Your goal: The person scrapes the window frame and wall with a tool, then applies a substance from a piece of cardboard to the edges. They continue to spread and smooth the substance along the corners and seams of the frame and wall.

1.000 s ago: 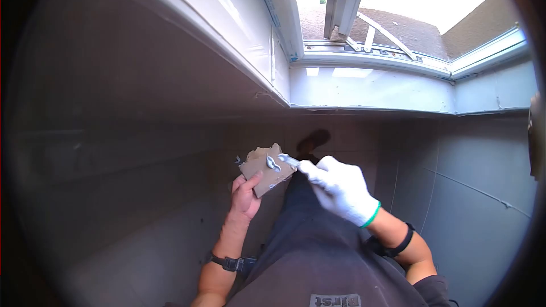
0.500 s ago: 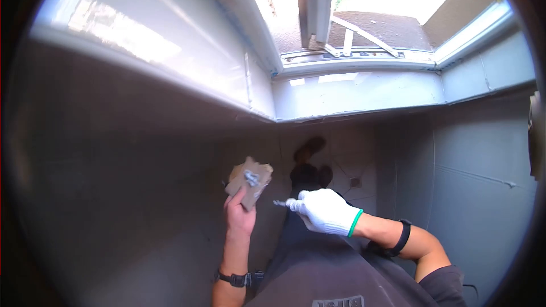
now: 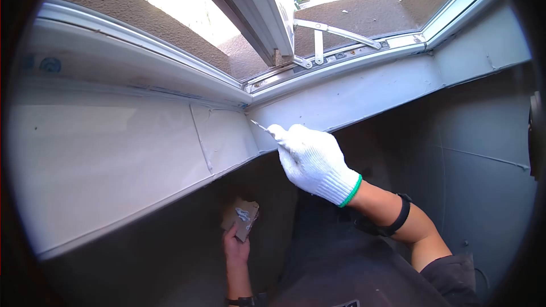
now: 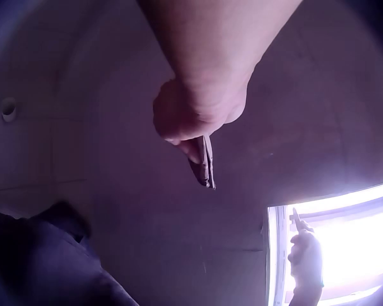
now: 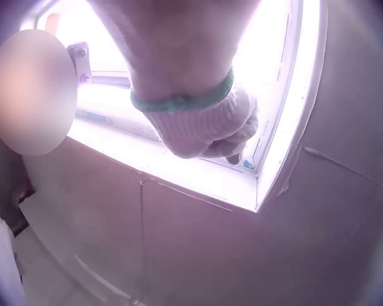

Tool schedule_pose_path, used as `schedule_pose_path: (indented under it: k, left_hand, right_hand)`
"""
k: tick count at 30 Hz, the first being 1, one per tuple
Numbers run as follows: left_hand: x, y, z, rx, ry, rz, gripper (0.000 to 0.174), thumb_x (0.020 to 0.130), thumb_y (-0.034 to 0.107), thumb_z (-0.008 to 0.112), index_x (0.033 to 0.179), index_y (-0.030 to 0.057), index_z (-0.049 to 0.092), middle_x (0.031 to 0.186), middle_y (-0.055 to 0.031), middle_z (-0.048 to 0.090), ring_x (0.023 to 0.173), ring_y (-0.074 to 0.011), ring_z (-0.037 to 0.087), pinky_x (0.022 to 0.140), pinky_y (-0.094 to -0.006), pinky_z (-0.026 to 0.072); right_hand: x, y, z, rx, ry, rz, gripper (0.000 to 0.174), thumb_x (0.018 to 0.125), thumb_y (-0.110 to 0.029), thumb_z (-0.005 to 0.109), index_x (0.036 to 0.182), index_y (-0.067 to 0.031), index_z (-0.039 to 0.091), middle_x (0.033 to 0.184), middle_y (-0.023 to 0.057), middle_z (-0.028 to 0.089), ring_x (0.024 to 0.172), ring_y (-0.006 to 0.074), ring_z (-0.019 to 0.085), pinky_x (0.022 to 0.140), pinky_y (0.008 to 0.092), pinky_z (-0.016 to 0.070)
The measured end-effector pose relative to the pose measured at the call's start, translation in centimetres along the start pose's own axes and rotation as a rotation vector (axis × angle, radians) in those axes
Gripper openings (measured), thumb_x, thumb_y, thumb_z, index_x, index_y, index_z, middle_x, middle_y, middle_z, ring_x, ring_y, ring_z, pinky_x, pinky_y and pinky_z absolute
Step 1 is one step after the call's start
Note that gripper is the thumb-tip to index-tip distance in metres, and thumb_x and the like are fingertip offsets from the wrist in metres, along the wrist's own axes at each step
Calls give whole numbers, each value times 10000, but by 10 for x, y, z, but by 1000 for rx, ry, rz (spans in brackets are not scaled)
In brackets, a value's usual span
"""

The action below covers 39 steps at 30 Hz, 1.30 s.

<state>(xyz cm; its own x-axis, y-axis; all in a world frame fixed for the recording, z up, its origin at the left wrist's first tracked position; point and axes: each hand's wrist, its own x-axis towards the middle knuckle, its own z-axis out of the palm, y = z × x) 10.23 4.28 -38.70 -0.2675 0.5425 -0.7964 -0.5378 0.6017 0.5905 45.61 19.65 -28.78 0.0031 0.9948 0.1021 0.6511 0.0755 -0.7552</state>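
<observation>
In the head view, the right hand [image 3: 315,162], in a white glove with a green cuff, grips a thin pointed tool [image 3: 259,125]. The tool's tip is by the inner corner of the white window sill [image 3: 347,94]; whether it touches cannot be told. Lower down, the bare left hand [image 3: 236,244] pinches a piece of cardboard-like board [image 3: 245,226] with grey-white paste [image 3: 242,214] on it. The left wrist view shows the board edge-on [image 4: 205,162] below the left hand [image 4: 198,111]. In the right wrist view the gloved hand [image 5: 201,127] is curled, the tool mostly hidden.
An open window sash [image 3: 250,8] with a metal stay arm [image 3: 335,31] stands above the sill. White panels [image 3: 114,153] run along the left, and a grey tiled wall [image 3: 483,136] is at the right. A round opening [image 4: 9,109] shows in the left wrist view.
The right hand has moved with the tool from beside the board up to the sill corner. The left hand, still holding the board, sits lower in view. The head view has shifted toward the window.
</observation>
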Motion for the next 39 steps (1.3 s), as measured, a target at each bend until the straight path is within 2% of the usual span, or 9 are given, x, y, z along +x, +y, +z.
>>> schedule_pose_path:
  k: [3, 4, 7, 13, 16, 23, 34, 39]
  left_hand:
    - [2, 2, 6, 13, -20, -19, 497, 984, 36, 612, 1466, -24, 501, 1438, -161, 598, 1323, -315, 596, 1138, -447, 477]
    - [1, 3, 8, 13, -29, -18, 498, 994, 25, 594, 1474, -47, 482, 1454, -182, 580, 1339, -330, 583, 1150, -459, 468]
    - [1, 5, 15, 6, -43, -4, 494, 1002, 23, 578, 1477, -63, 473, 1459, -196, 573, 1345, -342, 576, 1157, -471, 460]
    - [2, 7, 24, 18, -72, -27, 503, 1002, 35, 563, 1486, -62, 467, 1463, -201, 570, 1352, -358, 568, 1165, -487, 454]
    - [2, 8, 27, 12, -60, -30, 465, 985, 50, 594, 1437, -40, 528, 1413, -189, 616, 1291, -320, 617, 1130, -431, 491]
    - [2, 8, 33, -6, -21, -51, 446, 978, 53, 593, 1415, -32, 556, 1391, -175, 635, 1272, -316, 629, 1119, -425, 496]
    - [9, 4, 30, -5, -62, -68, 458, 982, 65, 599, 1426, -32, 546, 1409, -177, 625, 1293, -323, 617, 1148, -440, 479]
    - [9, 3, 33, -22, -39, -78, 462, 981, 63, 602, 1429, -37, 543, 1411, -181, 623, 1295, -325, 615, 1147, -446, 480]
  right_hand:
    - [18, 17, 22, 198, 117, -61, 243, 917, -79, 593, 1094, 12, 732, 890, 227, 715, 796, 413, 699, 736, 486, 560]
    - [25, 17, 18, 232, 50, 8, 267, 893, -69, 575, 1084, 30, 732, 919, 268, 726, 840, 438, 706, 794, 500, 565]
    - [39, 22, 18, 196, -23, 22, 314, 872, -73, 559, 1109, 34, 734, 926, 277, 720, 837, 438, 702, 813, 486, 572]
    - [44, 19, 28, 113, 73, -39, 361, 850, -73, 566, 1151, 55, 720, 912, 271, 719, 856, 443, 692, 830, 495, 566]
    - [42, 19, 37, 135, 61, 13, 373, 847, -73, 581, 1173, 50, 714, 913, 261, 721, 861, 436, 692, 832, 493, 565]
    - [44, 13, 36, 29, -3, 44, 378, 859, -93, 606, 1207, 12, 709, 906, 216, 703, 839, 398, 681, 795, 487, 557]
    - [49, 8, 31, -71, -136, 84, 382, 883, -125, 603, 1241, -63, 723, 885, 175, 674, 828, 380, 675, 766, 486, 556]
    - [50, 10, 29, -114, -174, 52, 351, 879, -119, 607, 1204, -72, 730, 868, 170, 664, 813, 381, 672, 747, 481, 559]
